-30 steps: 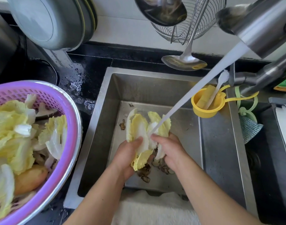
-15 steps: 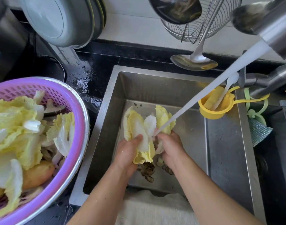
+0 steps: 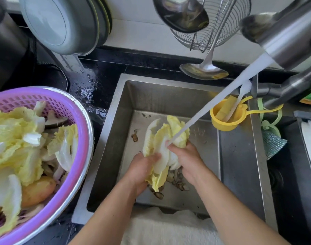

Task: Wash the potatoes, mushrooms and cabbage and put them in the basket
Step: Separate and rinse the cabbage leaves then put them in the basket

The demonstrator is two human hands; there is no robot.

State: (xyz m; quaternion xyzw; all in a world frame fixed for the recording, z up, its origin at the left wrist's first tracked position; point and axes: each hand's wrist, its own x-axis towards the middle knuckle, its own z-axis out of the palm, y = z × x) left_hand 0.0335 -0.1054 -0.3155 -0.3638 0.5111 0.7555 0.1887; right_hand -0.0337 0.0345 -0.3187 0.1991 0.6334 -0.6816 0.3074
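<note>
Head view shows both hands over the steel sink [image 3: 114, 138], gripping a bunch of cabbage leaves [image 3: 166, 137]. The left hand [image 3: 142, 167] curls around the lower leaves, thumb on top; the right hand [image 3: 188, 160] clasps the white stems from the other side. A water stream [image 3: 221, 101] from the faucet [image 3: 281, 38] up and to the right lands on the leaves just above the right hand. Dark mushroom pieces [image 3: 175, 181] lie on the sink floor under the hands. Well left of the hands, on the wet black table [image 3: 101, 75], a purple basket [image 3: 69, 110] holds more cabbage and a potato [image 3: 38, 190].
</note>
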